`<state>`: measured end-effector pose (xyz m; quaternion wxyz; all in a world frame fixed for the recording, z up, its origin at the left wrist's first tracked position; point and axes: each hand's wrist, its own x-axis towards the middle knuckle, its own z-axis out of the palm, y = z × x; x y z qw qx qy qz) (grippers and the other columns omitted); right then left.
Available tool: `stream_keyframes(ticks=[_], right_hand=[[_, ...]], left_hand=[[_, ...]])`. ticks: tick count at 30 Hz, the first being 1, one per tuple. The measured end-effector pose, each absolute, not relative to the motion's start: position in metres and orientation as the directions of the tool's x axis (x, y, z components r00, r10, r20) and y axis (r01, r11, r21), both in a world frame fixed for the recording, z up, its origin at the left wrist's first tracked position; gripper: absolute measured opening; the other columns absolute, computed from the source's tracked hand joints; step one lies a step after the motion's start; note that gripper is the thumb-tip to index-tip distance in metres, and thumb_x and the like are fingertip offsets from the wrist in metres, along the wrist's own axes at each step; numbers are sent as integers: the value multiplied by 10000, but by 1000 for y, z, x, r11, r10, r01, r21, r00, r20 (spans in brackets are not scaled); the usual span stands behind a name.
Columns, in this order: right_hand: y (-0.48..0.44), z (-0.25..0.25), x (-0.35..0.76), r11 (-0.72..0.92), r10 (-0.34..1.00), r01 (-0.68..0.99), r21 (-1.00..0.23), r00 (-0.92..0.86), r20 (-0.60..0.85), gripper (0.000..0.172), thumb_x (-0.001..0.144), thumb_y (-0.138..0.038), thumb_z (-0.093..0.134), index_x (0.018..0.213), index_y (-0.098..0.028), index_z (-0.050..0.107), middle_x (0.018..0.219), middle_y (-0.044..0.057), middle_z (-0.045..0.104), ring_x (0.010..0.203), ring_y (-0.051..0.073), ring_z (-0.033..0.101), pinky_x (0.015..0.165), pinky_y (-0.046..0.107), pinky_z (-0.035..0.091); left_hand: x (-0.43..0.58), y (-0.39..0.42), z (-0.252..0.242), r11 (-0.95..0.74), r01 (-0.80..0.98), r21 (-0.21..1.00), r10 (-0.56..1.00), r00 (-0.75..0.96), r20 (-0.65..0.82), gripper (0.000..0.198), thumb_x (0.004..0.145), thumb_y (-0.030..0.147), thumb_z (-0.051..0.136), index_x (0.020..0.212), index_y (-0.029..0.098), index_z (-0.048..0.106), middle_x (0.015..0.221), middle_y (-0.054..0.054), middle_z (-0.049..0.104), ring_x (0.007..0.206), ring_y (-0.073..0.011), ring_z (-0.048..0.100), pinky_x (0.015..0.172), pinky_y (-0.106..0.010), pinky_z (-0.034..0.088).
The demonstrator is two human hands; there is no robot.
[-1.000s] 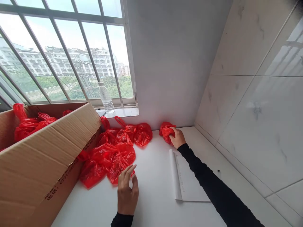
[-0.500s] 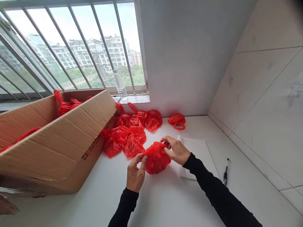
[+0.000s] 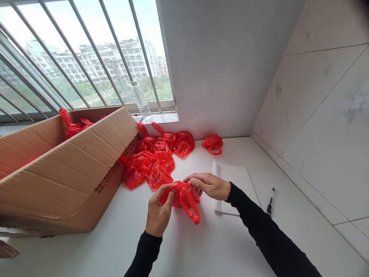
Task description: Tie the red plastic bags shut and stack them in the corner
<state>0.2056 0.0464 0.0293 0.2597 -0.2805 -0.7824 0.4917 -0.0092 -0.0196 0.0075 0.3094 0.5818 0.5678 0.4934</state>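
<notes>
A red plastic bag (image 3: 188, 204), with its handle loop hanging toward me, is between my two hands above the white tabletop. My left hand (image 3: 159, 211) pinches the bag's left edge between thumb and fingers. On the other side, my right hand (image 3: 209, 186) has its fingers curled onto the bag's top; its fingertips are partly hidden in the plastic. Just beyond lie several similar tied red bags (image 3: 160, 169), crowded against the cardboard box. Another red bag (image 3: 212, 143) sits alone by the wall.
An open cardboard box (image 3: 83, 169) holding red bags stands at the left. A notepad (image 3: 239, 181) lies partly under my right wrist, and a black pen (image 3: 270, 204) is right of it. On the sill of the barred window stands a clear water bottle (image 3: 141, 102).
The bag has been turned or folded, so its handle loop now hangs toward me. My right hand has shifted over the bag's top. The whole view has moved slightly.
</notes>
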Motion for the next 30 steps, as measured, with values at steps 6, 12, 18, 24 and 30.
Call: stream_keyframes(ticks=[6, 12, 18, 24, 30], right_hand=[[51, 16, 201, 434, 756, 324, -841, -638, 144, 90, 850, -229, 618, 916, -177, 648, 747, -8, 623, 670, 126, 541, 624, 254, 429], [61, 23, 227, 410, 830, 516, -752, -553, 74, 81, 842, -260, 622, 802, -191, 608, 810, 26, 642, 772, 166, 568, 673, 285, 433], [52, 20, 206, 374, 809, 392, -841, -581, 89, 283, 891, -411, 619, 1072, -195, 647, 900, 31, 683, 803, 164, 594, 756, 307, 471], [57, 18, 209, 332, 860, 382, -863, -498, 111, 108, 859, -294, 610, 865, -187, 629, 783, -1, 646, 706, 136, 566, 690, 279, 461], [67, 26, 236, 261, 923, 418, -870, -372, 98, 234, 840, -349, 634, 1005, -189, 590, 852, 8, 644, 760, 155, 594, 694, 292, 473]], left_hand=[[-16, -18, -1, -141, 255, 957, 962, -194, 194, 334, 889, 469, 620, 1062, 193, 688, 1066, -72, 710, 1006, -234, 648, 877, -340, 498], [-44, -16, -12, -69, 220, 973, 925, -351, 145, 371, 873, 448, 577, 1110, 170, 641, 1093, -106, 696, 1008, -270, 655, 821, -371, 510], [-21, -27, 17, -219, 570, 792, 942, -87, 323, 372, 880, 408, 583, 1223, 270, 630, 1235, -61, 648, 1193, -269, 559, 1036, -435, 414], [-29, -20, 10, -173, 692, 701, 932, -114, 343, 270, 881, 485, 584, 851, 229, 664, 860, -41, 685, 835, -232, 624, 806, -372, 480], [-52, -24, 10, -80, 585, 807, 887, -327, 325, 394, 882, 509, 569, 1151, 220, 584, 1180, -86, 646, 1102, -258, 604, 993, -429, 452]])
